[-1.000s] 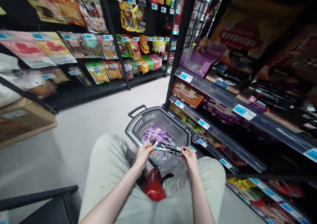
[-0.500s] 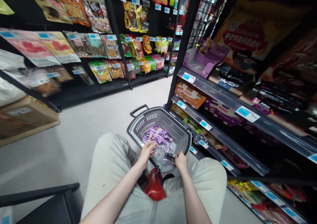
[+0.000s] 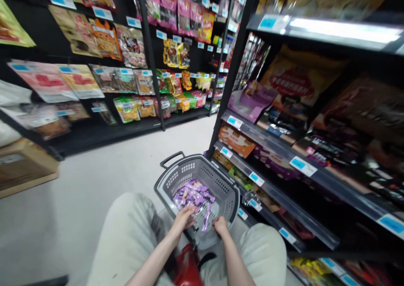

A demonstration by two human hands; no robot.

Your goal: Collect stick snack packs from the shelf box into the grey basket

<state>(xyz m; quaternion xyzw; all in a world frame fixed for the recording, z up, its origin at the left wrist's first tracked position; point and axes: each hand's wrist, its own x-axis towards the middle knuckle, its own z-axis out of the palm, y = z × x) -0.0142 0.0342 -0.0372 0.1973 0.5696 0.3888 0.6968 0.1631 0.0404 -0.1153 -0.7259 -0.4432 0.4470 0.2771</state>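
Head view: A seated person's left hand point(image 3: 183, 219) reaches over the near rim of a gray basket point(image 3: 229, 195), its fingertips at the lower edge of a heap of purple packets point(image 3: 193, 193), just below the center of the frame. The left fingers are bent toward the thumb; whether they grip anything cannot be told. The right hand point(image 3: 220, 226), fingers curled closed, hangs over the basket's near right part, to the right of a lone purple packet point(image 3: 207, 216) and apart from it; whether anything is inside that hand cannot be seen.

The packets lie loose on the basket floor, mostly toward its left side. The basket, its black handle point(image 3: 172, 159) raised at the far left, sits between the person's knees and a shelf rack point(image 3: 274, 193) filling the right of the frame. There, an open purple carton point(image 3: 251, 102) stands above an orange box point(image 3: 236, 140). Bagged snacks point(image 3: 105, 39) line the upper left, and a cardboard box point(image 3: 27, 166) rests at the left edge. A red object point(image 3: 188, 269) shows at bottom center.
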